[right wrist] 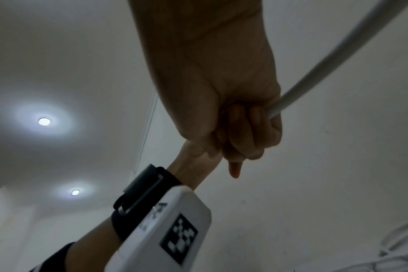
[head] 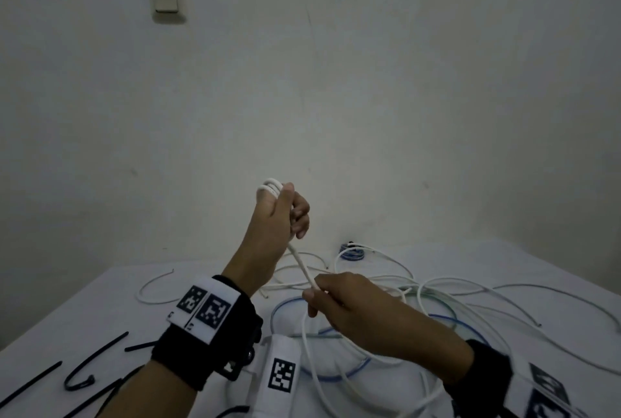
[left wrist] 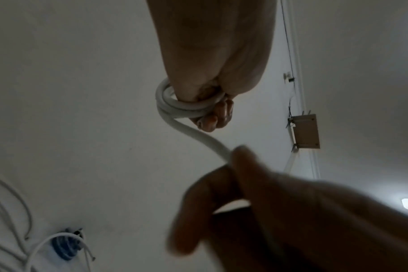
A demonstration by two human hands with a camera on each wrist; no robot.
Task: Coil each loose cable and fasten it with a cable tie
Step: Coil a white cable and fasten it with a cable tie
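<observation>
White surface (head: pixel 100 300) against a plain white wall (head: pixel 369 81), wall switch (head: pixel 165 0) upper left, loose white cable (head: pixel 304 269) coiled round left hand (head: pixel 275 216) fingers, right hand (head: pixel 346 306) fingers pinching its strand, black cable ties (head: pixel 94 358) lower left, ceiling lights (right wrist: pixel 44 121).

Dim, greyish pictures; ceiling lamps (right wrist: pixel 44 121) glare with halos; near hand (left wrist: pixel 291 211) blurred; edges bend and darken.
</observation>
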